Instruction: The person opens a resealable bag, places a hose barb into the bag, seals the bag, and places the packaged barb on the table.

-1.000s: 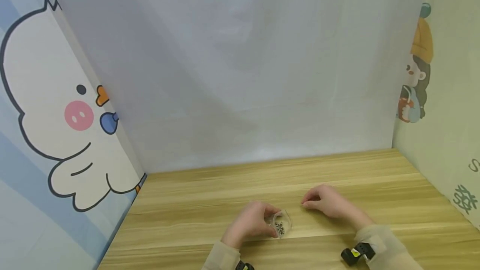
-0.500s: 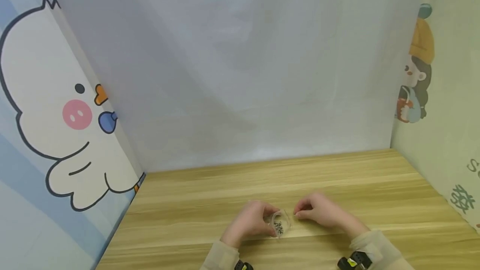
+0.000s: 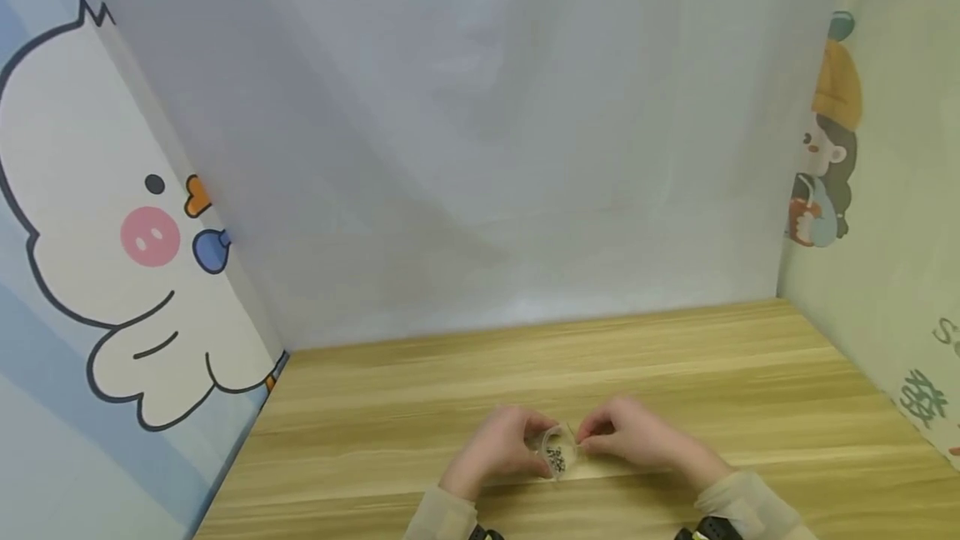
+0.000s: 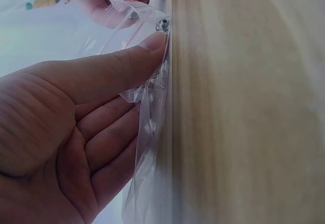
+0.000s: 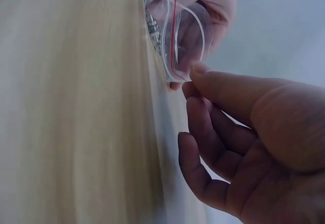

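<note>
My left hand (image 3: 504,445) grips a small clear zip-lock bag (image 3: 564,432) low over the wooden table, its mouth spread toward the right. Several small shiny metal pieces (image 3: 556,460) lie together inside the bag. In the left wrist view one metal piece (image 4: 163,24) shows just beyond the thumb. A red line runs along the bag's mouth (image 5: 175,36) in the right wrist view. At that mouth, the thumb and forefinger of my right hand (image 3: 628,435) pinch at the rim; whether a tiny piece is between them is hidden.
The wooden table (image 3: 390,407) runs back to a pale grey cloth wall (image 3: 480,148). A cartoon-printed panel (image 3: 82,165) closes the left side, and a pale green printed panel (image 3: 900,190) the right.
My right hand has moved left and toward me, from apart over the table to the bag's mouth, its fingertips staying together. The left hand and bag have barely moved.
</note>
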### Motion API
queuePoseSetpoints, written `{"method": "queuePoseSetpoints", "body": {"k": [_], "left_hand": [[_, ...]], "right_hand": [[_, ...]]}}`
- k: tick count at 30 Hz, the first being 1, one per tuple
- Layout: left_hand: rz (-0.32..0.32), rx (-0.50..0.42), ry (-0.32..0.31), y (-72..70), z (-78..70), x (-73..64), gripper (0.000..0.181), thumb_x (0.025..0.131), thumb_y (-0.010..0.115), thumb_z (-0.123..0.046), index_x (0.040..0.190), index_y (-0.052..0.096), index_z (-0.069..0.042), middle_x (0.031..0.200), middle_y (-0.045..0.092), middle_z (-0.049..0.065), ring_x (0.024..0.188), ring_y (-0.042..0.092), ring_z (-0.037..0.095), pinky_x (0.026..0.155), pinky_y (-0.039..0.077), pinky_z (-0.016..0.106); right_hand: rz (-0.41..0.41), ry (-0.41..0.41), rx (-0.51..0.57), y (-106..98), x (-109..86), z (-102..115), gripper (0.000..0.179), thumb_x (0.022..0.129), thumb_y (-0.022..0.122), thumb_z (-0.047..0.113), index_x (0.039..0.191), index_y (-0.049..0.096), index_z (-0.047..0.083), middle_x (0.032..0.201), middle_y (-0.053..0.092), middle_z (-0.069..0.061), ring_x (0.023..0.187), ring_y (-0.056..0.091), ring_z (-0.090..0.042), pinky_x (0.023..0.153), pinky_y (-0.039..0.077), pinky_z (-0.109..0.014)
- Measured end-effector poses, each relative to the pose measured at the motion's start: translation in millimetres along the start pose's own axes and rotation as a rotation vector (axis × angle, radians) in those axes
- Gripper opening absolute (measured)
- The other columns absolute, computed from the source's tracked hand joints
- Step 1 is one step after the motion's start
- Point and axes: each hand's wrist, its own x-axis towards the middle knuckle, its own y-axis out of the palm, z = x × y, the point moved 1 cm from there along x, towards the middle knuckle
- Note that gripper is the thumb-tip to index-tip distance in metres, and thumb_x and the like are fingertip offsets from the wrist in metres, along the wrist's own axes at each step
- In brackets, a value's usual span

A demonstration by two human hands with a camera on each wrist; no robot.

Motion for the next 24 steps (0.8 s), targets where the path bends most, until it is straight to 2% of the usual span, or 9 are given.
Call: {"method": "queuePoseSetpoints", "body": {"k": [10, 20, 24], "left_hand": [[-0.009, -0.014, 0.001, -1.5, 1.1, 0.0, 0.06, 0.065, 0.1, -0.012, 0.122, 0.081, -0.013, 0.117, 0.08, -0.003, 0.1, 0.067, 0.004, 0.097, 0.053, 0.033], [-0.008, -0.023, 0.01, 2.8, 4.8, 0.7, 0.059, 0.065, 0.1, -0.011, 0.121, 0.081, -0.013, 0.115, 0.08, -0.004, 0.098, 0.067, 0.003, 0.095, 0.054, 0.031], [-0.01, -0.022, 0.019, 2.8, 4.6, 0.1, 0.059, 0.065, 0.1, -0.011, 0.121, 0.081, -0.013, 0.115, 0.08, -0.004, 0.097, 0.067, 0.002, 0.093, 0.054, 0.03]], "right_hand": [[-0.016, -0.035, 0.002, 10, 2.4, 11, 0.008, 0.097, 0.079, 0.015, 0.102, 0.083, 0.01, 0.098, 0.079, 0.009, 0.091, 0.069, -0.004, 0.082, 0.057, -0.027], [-0.048, -0.04, 0.022, 16, 2.5, 8, 0.009, 0.094, 0.079, 0.008, 0.103, 0.082, 0.007, 0.1, 0.08, 0.001, 0.093, 0.071, -0.006, 0.084, 0.058, -0.028], [-0.041, -0.043, 0.019, 15, 2.0, 8, 0.008, 0.094, 0.08, 0.009, 0.102, 0.082, 0.008, 0.098, 0.08, 0.002, 0.092, 0.07, -0.005, 0.082, 0.058, -0.028]]}}
